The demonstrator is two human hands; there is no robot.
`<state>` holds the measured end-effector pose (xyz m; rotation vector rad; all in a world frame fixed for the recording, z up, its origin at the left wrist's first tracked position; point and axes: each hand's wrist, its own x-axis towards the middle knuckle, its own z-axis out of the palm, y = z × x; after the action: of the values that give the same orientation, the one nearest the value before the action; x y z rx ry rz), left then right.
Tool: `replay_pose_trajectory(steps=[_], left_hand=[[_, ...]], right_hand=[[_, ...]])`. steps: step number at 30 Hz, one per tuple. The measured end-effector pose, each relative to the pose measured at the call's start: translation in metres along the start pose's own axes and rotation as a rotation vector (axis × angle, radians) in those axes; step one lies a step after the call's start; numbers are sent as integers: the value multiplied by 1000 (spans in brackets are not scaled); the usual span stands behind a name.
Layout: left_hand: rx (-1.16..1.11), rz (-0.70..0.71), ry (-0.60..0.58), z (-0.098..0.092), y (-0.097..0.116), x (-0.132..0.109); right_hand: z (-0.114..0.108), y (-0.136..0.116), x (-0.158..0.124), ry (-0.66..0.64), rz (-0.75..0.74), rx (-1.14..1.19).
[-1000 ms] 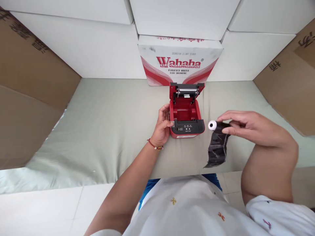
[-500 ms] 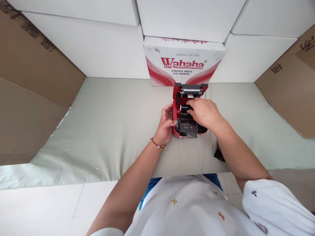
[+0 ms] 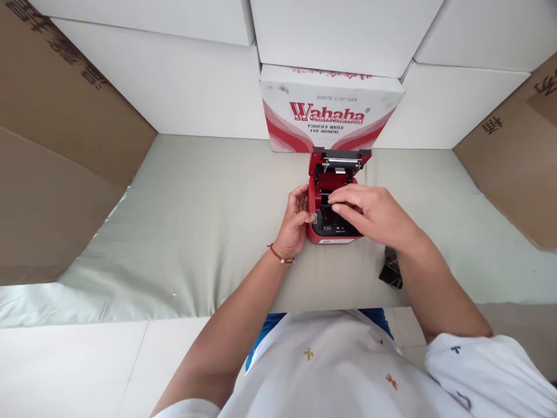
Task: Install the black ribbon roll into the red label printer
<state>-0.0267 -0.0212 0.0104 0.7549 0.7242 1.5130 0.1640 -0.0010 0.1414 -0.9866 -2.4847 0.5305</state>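
Observation:
A small red printer (image 3: pixel 314 200) stands on the pale green cloth with its lid (image 3: pixel 342 158) tipped open toward the back. A black roll (image 3: pixel 327 216) lies in its open bay. My left hand (image 3: pixel 296 225) is wrapped round the printer's left side, thumb on the front corner. My right hand (image 3: pixel 376 213) reaches over the bay from the right, fingertips pinched on the roll's top edge. A loose end of black strip (image 3: pixel 390 268) lies on the cloth beside my right forearm.
A white and red Wahaha carton (image 3: pixel 333 110) stands right behind the printer, among plain white boxes (image 3: pixel 165 87). Brown cardboard walls close in at the left (image 3: pixel 61 151) and right (image 3: pixel 509 174). The cloth-covered table (image 3: pixel 195 232) ends near my body.
My right hand carried the black roll from the right of the printer into its open bay and now pinches it there. The left hand stayed on the printer's side.

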Motion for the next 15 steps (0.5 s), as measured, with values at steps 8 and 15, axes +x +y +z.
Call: replay_pose_trajectory(steps=[8, 15], left_hand=[[91, 1, 44, 5, 8, -10], [253, -9, -12, 15, 16, -24]], right_hand=[[18, -7, -53, 88, -252, -19], [30, -2, -62, 153, -244, 15]])
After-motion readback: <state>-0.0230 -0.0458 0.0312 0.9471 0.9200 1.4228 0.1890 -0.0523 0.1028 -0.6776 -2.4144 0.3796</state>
